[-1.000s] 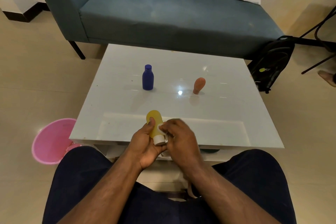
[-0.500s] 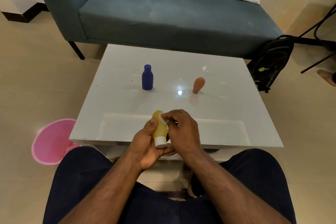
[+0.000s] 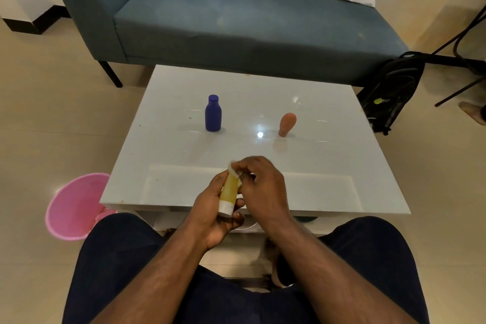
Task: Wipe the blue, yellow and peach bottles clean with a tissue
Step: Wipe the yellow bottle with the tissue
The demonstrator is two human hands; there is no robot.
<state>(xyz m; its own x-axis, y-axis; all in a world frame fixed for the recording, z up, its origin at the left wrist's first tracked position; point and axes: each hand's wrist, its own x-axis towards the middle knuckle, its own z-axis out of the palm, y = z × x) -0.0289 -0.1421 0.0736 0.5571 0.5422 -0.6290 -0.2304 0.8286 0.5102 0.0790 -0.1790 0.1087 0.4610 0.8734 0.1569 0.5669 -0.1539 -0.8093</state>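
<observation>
Gripping hand: left hand [image 3: 213,214] curls round the yellow bottle [image 3: 228,193], white cap toward the person.
Wiping hand: right hand [image 3: 260,187] pinches the tissue [image 3: 233,169] against the bottle's far end.
Location: above the table [image 3: 328,166] near edge.
Standing upright: blue bottle [image 3: 213,113], peach bottle [image 3: 287,124], well apart.
</observation>
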